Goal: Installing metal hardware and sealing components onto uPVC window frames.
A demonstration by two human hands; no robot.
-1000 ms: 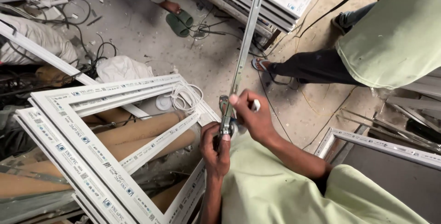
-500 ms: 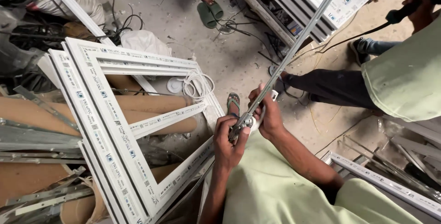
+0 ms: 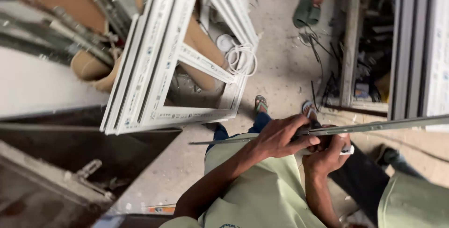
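I see long thin grey metal strip [image 3: 374,126] lying level; left hand [image 3: 280,139] and right hand [image 3: 327,155] grip clenched round it.

Left hand [image 3: 279,139] with fingers curled tight, right hand [image 3: 325,155] clenched just beside it, forearms bent inward

**Light and picture quality, head view**

We note soft, even daylight; the concrete floor [image 3: 280,74] far off reads brightest, slightly washed. Near left falls into deep shadow. Motion blur smears the stacked bars [image 3: 61,27] at far left and the right edge. Both hands sit fairly sharp; no hard glare anywhere.
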